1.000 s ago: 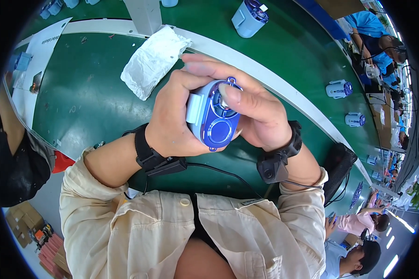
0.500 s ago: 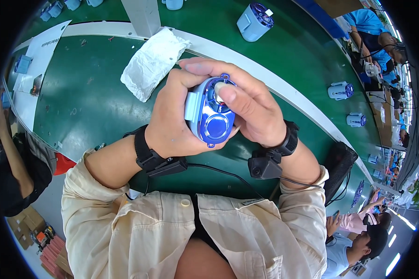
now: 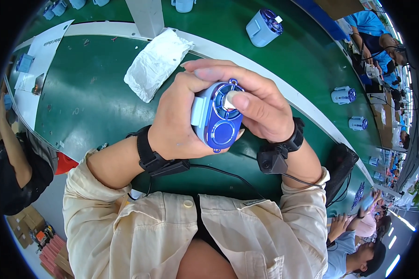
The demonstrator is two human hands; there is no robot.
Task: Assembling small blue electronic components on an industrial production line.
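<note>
A light-blue handheld device (image 3: 220,132) with a shiny dark-blue top sits between my hands over the green table. Its top has a round, ribbed opening and a smooth round disc, and a pale blue clip (image 3: 199,111) stands out on its left side. My left hand (image 3: 174,111) is wrapped around the body. On the right, my right hand (image 3: 265,104) curls about the far side, its thumb pressing a small white piece (image 3: 229,100) over the ribbed opening. Much of the device's body is hidden by my fingers.
Beyond my hands a crumpled white bag (image 3: 156,63) lies by the metal rail. Similar blue devices (image 3: 260,32) stand on the green belt across it. A black box-shaped object (image 3: 342,169) is at my right. Other people work at both sides.
Both hands and the device have shifted slightly right and toward me in the picture. My right thumb stays on the white piece. A person at lower right has moved their arms.
</note>
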